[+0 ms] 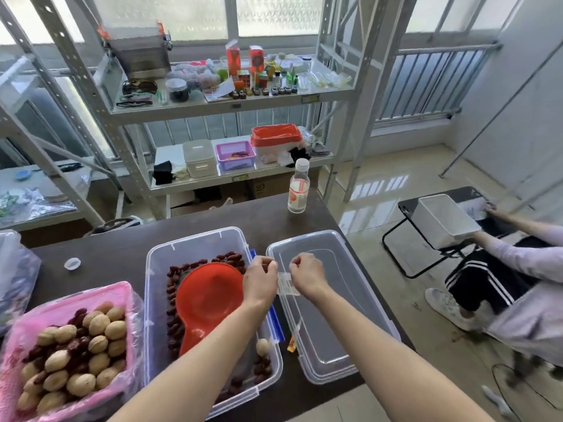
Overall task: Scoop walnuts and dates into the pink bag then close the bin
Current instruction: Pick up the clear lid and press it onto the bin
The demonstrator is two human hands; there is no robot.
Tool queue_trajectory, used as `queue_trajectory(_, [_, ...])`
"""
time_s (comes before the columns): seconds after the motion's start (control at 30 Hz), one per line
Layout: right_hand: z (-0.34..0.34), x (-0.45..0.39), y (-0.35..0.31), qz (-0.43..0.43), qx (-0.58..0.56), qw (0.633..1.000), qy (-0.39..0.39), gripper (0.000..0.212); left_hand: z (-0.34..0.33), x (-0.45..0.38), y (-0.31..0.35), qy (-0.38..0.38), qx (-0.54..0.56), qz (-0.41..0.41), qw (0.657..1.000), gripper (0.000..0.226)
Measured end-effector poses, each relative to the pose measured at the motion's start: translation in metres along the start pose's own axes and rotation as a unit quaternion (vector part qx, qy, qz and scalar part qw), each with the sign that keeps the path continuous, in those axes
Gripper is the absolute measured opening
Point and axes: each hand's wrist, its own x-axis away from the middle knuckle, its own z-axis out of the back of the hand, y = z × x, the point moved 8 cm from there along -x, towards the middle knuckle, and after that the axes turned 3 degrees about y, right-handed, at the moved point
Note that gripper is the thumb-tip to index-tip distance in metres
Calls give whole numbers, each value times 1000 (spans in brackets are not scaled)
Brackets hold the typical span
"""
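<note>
The pink bag (36, 318), lining a pink basket at the front left, holds several walnuts (99, 325) and dates. Beside it stands the clear bin (158, 300) with dates (199, 264) along its walls, one walnut (262, 346) and a red scoop (207, 296) lying inside. The bin's clear lid (332, 339) lies flat to its right. My left hand (259, 283) and my right hand (307, 274) hover between bin and lid, each pinching an end of a small clear strip (285, 281), perhaps tape.
A plastic bottle (298, 190) stands at the table's far edge and a small white cap (72, 264) lies at left. Metal shelves with boxes and small items rise behind. A seated person (518, 269) at right holds a white box. The table's right edge runs near the lid.
</note>
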Motion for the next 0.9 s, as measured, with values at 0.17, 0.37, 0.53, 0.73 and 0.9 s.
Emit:
queue_trajectory(0.17, [39, -24, 50, -33, 37, 998, 29, 27, -50, 1, 0, -53, -21, 61, 996, 24])
queue_trajectory(0.37, [66, -33, 112, -86, 99, 991, 23, 34, -97, 8, -29, -107, 52, 229, 966, 17])
queue_trajectory(0.53, [71, -35, 155, -129, 129, 983, 13, 48, -123, 5, -64, -119, 108, 311, 937, 34])
queue_trajectory(0.73, [58, -37, 189, -183, 101, 977, -39, 67, -138, -3, -103, -28, 154, 368, 916, 76])
queue_trajectory(0.9, [43, -38, 198, -205, 69, 976, -39, 63, -162, -22, -135, -20, 137, 345, 928, 60])
